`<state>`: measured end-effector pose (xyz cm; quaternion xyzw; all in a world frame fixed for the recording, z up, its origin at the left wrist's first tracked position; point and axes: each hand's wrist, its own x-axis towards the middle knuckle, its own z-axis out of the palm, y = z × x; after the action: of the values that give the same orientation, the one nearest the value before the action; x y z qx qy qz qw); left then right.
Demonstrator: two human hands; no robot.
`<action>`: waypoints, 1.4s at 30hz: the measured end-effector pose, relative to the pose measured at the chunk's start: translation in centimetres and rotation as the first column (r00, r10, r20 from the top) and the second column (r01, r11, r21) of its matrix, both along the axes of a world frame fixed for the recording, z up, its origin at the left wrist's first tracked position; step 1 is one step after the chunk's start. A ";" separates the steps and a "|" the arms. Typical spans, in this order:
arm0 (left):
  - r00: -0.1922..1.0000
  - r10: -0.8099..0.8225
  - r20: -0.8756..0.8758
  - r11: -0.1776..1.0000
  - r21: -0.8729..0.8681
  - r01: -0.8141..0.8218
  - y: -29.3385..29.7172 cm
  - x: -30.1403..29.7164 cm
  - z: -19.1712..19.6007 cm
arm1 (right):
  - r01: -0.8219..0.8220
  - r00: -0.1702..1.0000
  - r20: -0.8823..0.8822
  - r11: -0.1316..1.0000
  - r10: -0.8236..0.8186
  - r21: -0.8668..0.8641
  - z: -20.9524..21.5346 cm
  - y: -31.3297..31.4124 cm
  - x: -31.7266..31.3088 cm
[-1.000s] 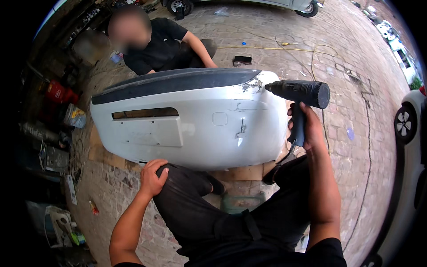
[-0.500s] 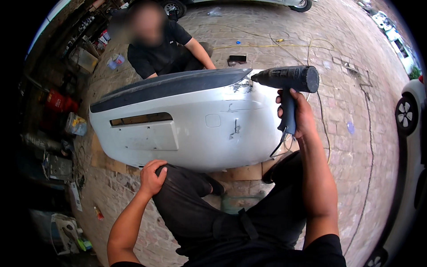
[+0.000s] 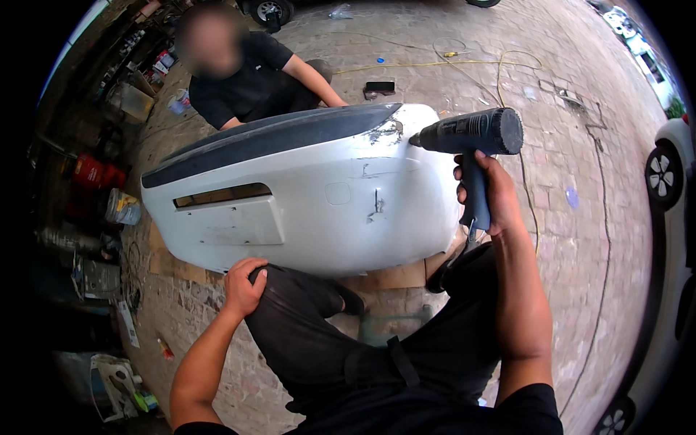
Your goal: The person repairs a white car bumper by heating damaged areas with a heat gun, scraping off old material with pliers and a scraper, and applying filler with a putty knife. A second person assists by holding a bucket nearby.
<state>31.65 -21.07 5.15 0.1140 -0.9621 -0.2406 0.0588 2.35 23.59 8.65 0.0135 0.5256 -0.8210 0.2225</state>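
Our right hand [image 3: 487, 190] has its fingers wrapped tight around the grip of the dark heat gun [image 3: 470, 135], and over the last second the gun has swung in from the right until its nozzle now points straight at the scuffed, scraped patch on the far right corner of the white car bumper [image 3: 304, 203], very close to it (we cannot tell whether it touches). We judge this to mean the heat is now on the damaged spot rather than beside it. From the grip outward, our right wrist is cocked slightly, the forearm running back toward us down the right side. Our left hand [image 3: 244, 285] has barely moved: its fingers stay curled over our left knee, holding no tool, just near of the bumper's lower edge. The bumper lies lengthwise across cardboard on the brick paving [image 3: 435, 65], between us and another person [image 3: 250, 72] crouching on its far side. A yellow cord [image 3: 435, 64] trails over the far paving.
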 end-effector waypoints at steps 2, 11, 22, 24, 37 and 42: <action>1.000 -0.005 0.019 1.000 -0.013 0.005 0.4 -0.4 0.3 | 0.021 1.000 -0.019 1.000 -0.021 -0.004 -0.2 0.1 -0.4; 0.999 -0.024 0.028 0.999 -0.029 0.025 1.0 -2.2 0.6 | 0.003 1.000 -0.014 0.999 -0.004 -0.052 0.7 -1.3 -1.3; 0.999 -0.023 0.024 1.000 -0.010 0.023 0.7 -2.1 0.4 | -0.043 0.999 0.013 0.998 0.043 -0.049 0.4 -0.5 -0.6; 0.999 -0.029 0.023 0.999 -0.011 0.030 0.5 -2.1 0.2 | -0.026 1.000 0.010 0.999 0.026 -0.032 0.3 -0.4 -0.5; 0.999 -0.035 0.028 0.999 -0.007 0.035 0.9 -2.9 0.7 | -0.013 0.999 -0.046 0.999 0.011 -0.049 1.1 -2.6 -2.2; 0.999 -0.028 0.024 0.999 -0.014 0.029 0.9 -2.7 0.6 | -0.060 0.998 -0.012 0.997 0.059 -0.044 1.3 -2.0 -0.9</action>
<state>28.99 -20.22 5.72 0.1028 -0.9659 -0.2333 0.0444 1.47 21.59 9.95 -0.0117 0.5086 -0.8256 0.2443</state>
